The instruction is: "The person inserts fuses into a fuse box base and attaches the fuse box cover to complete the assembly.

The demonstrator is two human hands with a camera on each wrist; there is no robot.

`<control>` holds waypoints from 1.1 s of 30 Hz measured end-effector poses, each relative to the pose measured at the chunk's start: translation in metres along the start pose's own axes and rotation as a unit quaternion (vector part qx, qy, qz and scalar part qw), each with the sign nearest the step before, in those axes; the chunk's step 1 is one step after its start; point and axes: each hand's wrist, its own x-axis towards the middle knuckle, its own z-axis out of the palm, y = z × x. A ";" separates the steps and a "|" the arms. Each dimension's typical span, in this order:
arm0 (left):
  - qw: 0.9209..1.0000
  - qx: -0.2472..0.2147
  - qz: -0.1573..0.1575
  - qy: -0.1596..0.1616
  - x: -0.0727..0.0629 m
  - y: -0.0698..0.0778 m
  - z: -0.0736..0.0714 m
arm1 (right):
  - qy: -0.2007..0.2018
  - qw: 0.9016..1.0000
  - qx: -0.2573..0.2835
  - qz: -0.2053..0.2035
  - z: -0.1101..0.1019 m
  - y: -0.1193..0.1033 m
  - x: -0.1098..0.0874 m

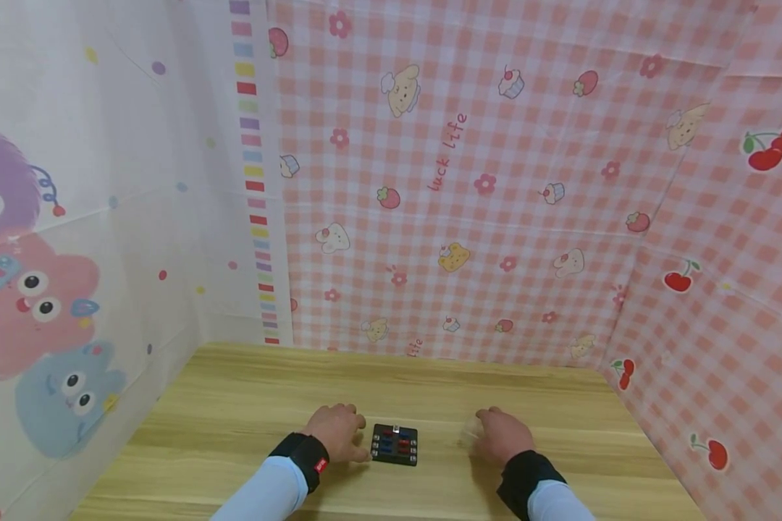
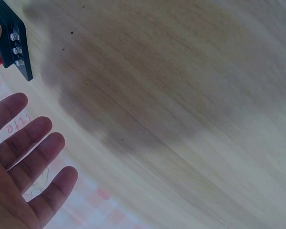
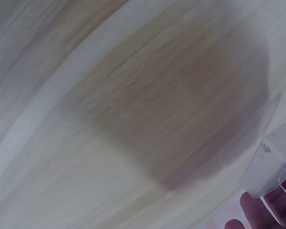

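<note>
A black fuse block (image 1: 395, 460) with red and blue fuses and metal screw terminals lies flat on the wooden table. Just left of it is my left hand (image 1: 339, 432), its fingers spread and holding nothing. In the left wrist view its thumb overlaps the edge of the fuse block (image 2: 20, 50); whether they touch I cannot tell. To the right of the block, apart from it, my right hand (image 1: 505, 436) grips a clear plastic cover (image 3: 270, 162) between thumb and fingers. That cover shows only faintly in the head view.
The wooden table (image 1: 430, 383) ends at a pink checked cloth (image 1: 469, 217) behind. A white cartoon-print cloth (image 1: 169, 217) hangs along the left, and a cherry-print cloth (image 1: 743, 304) along the right. Both wrists wear black bands (image 1: 300, 457).
</note>
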 end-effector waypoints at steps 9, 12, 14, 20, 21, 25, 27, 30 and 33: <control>1.000 -0.001 0.005 0.002 0.001 0.000 0.002 | 0.010 0.999 -0.008 -0.041 0.002 -0.028 0.006; 1.000 -0.004 0.005 0.000 0.002 0.001 0.003 | 0.017 0.998 -0.013 -0.058 0.003 -0.038 0.007; 1.000 -0.005 0.006 -0.002 0.001 0.002 0.002 | 0.018 0.998 -0.013 -0.065 0.003 -0.045 0.009; 1.000 -0.001 0.010 -0.001 0.001 0.005 -0.001 | 0.009 0.997 -0.009 -0.077 0.003 -0.066 0.012; 1.000 0.000 0.011 0.001 0.001 0.005 -0.001 | 0.007 0.997 -0.011 -0.080 0.002 -0.069 0.012; 1.000 0.004 0.015 0.006 0.001 0.006 -0.002 | 0.007 0.995 -0.016 -0.096 0.002 -0.078 0.013; 1.000 0.006 0.015 0.005 0.002 0.006 0.000 | 0.006 0.994 -0.019 -0.103 0.003 -0.082 0.014; 1.000 0.010 0.017 0.004 0.004 0.006 0.003 | 0.001 0.993 -0.022 -0.113 0.004 -0.089 0.015; 1.000 0.019 0.021 0.006 0.006 0.006 0.005 | -0.006 0.992 -0.030 -0.122 0.005 -0.098 0.015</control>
